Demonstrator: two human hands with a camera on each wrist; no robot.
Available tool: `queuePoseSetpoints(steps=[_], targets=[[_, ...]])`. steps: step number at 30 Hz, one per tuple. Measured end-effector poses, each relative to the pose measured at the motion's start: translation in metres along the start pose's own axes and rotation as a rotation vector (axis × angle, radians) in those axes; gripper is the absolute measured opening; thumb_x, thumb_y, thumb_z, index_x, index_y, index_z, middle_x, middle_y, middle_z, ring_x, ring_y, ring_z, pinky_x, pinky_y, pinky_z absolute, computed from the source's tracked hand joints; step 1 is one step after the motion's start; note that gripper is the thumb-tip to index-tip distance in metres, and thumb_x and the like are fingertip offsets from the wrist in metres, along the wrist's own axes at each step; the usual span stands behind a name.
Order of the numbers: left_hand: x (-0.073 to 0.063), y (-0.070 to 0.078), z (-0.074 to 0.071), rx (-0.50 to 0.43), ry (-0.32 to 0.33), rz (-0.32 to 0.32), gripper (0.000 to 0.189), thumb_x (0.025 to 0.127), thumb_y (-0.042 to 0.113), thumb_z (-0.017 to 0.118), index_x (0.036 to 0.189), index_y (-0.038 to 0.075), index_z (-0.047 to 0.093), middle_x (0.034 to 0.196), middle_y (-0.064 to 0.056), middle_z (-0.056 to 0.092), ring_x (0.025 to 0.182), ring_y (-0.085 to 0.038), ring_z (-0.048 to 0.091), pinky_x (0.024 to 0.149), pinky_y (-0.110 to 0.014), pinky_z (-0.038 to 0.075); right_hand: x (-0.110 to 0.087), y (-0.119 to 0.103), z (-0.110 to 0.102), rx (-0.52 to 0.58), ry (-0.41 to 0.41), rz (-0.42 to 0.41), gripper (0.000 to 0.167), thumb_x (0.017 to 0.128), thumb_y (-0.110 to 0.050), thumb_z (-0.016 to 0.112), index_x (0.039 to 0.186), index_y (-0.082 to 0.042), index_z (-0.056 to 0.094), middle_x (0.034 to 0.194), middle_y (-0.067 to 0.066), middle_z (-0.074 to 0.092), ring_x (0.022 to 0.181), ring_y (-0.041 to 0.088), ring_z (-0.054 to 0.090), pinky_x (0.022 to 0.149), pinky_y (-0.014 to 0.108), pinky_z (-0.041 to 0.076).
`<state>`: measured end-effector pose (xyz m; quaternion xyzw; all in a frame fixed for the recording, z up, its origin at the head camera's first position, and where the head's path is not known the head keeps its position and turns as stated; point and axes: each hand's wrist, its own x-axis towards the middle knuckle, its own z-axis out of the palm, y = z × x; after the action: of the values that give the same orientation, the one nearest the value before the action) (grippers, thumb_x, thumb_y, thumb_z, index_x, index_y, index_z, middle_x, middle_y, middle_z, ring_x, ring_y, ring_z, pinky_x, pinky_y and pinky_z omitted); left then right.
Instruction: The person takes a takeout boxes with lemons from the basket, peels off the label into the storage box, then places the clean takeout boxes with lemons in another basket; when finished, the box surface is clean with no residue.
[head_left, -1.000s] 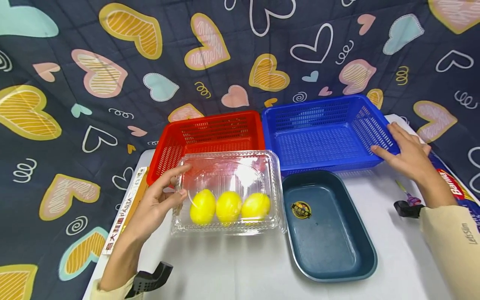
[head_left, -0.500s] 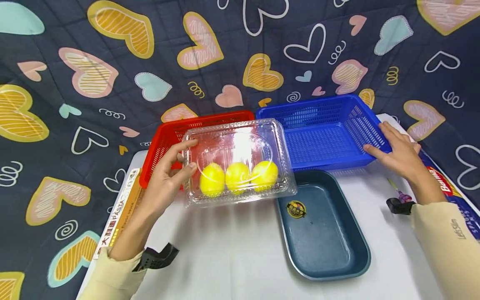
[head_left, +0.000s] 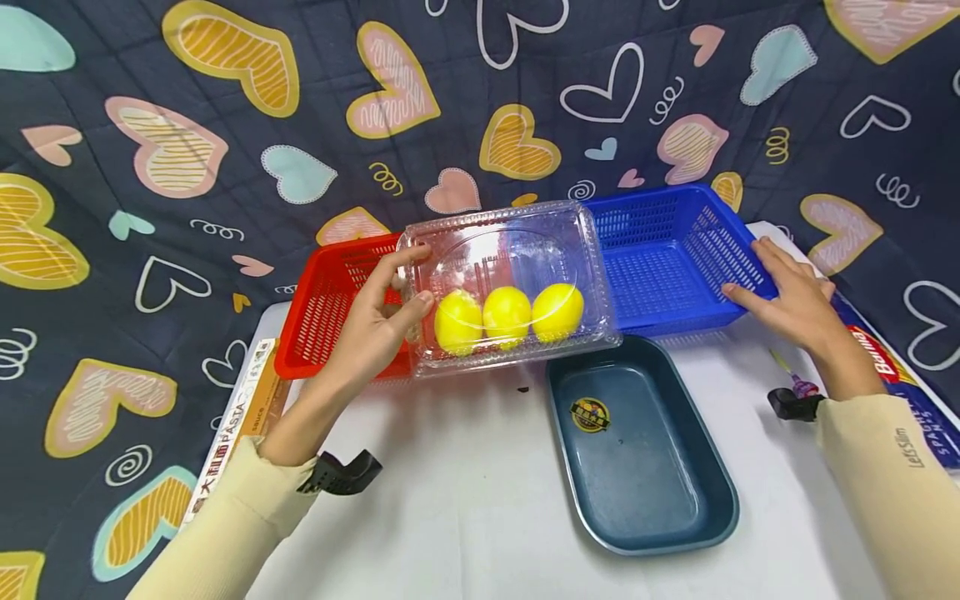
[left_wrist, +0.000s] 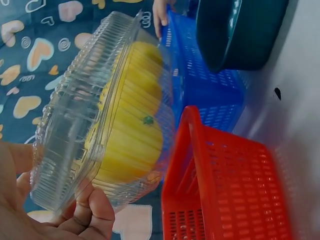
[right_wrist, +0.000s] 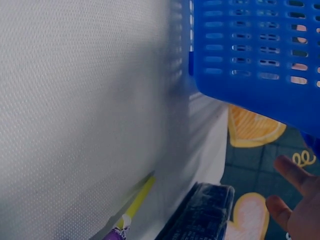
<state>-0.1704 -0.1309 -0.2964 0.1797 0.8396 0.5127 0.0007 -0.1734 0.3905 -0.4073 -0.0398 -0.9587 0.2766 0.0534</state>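
Note:
My left hand (head_left: 367,329) grips the left end of a clear plastic clamshell box (head_left: 517,250), held tilted above the baskets. Inside, three yellow fruits (head_left: 507,317) that look like lemons lie in a row along the lower side; one shows a green stem spot in the left wrist view. Behind and below the box stand a red basket (head_left: 311,325) and a blue basket (head_left: 648,287), both partly hidden by it. My right hand (head_left: 795,304) holds the blue basket's right rim, thumb inside and fingers outside; in the right wrist view two fingers (right_wrist: 292,172) extend beside it.
A dark teal tray (head_left: 645,467) stands in front of the blue basket. A pasta box (head_left: 232,425) lies at the left edge, a blue spaghetti pack (head_left: 892,375) at the right. A purple-wrapped lollipop (head_left: 802,386) lies near my right wrist. Heart-print cloth (head_left: 450,125) hangs behind.
My left hand has carried the clamshell box up, away and to the right; it now overlaps both baskets. My right hand stays at the blue basket's rim. The view has shifted slightly.

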Motion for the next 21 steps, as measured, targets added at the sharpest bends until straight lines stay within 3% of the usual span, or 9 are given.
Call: queuePoseSetpoints(steps=[6,14,21], targets=[[0.023,0.003,0.018,-0.047,-0.018,0.044,0.053,0.099,0.016,0.063,0.147,0.033,0.049,0.103,-0.005,0.046,0.068,-0.029,0.057,0.063,-0.029,0.056,0.001,0.002,0.001,0.000,0.004,-0.007,0.089,0.099,-0.051,0.053,0.163,-0.005,0.010,0.171,0.020,0.004,0.146,0.064,0.012,0.104,0.084,0.002],[0.058,0.004,0.040,-0.110,-0.050,0.085,0.051,0.098,0.013,0.066,0.145,0.025,0.052,0.093,-0.008,0.048,0.066,-0.024,0.054,0.060,-0.025,0.053,0.001,0.000,-0.002,0.026,-0.030,0.011,0.092,0.098,-0.055,0.053,0.164,-0.009,0.007,0.172,0.018,0.000,0.148,0.062,0.007,0.107,0.084,-0.004],[0.082,0.005,0.054,-0.107,-0.034,0.108,0.049,0.098,0.012,0.065,0.144,0.022,0.053,0.112,-0.007,0.049,0.088,-0.019,0.045,0.059,-0.021,0.049,0.000,-0.001,-0.005,0.010,-0.049,0.005,0.095,0.096,-0.056,0.055,0.164,-0.011,0.005,0.172,0.018,-0.002,0.150,0.061,0.001,0.108,0.085,-0.008]])
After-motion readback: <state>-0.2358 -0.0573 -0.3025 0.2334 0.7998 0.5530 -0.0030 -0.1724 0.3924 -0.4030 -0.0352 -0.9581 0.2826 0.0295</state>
